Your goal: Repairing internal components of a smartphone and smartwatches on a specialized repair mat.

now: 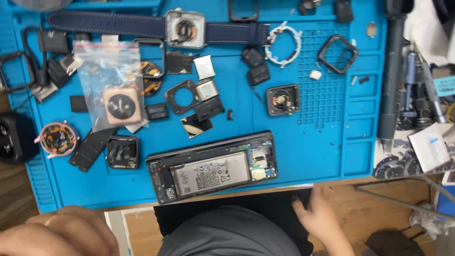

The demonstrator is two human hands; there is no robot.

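An opened smartphone (213, 168) with its back off lies on the blue repair mat (303, 151), battery and boards exposed, near the mat's front edge. My left hand (61, 232) is low at the bottom left, close to the camera, fingers curled, a ring on one finger; nothing shows in it. My right hand (320, 218) rests below the mat's front edge on a dark cloth (265, 199) over the wooden table, fingers spread, holding nothing. Neither hand touches the phone.
Several watch cases and parts litter the mat: a watch on a dark blue strap (185, 28), a plastic bag with a gold watch back (118, 102), a black watch body (283, 99), a white ring (283, 45). Tools (417, 90) lie at the right.
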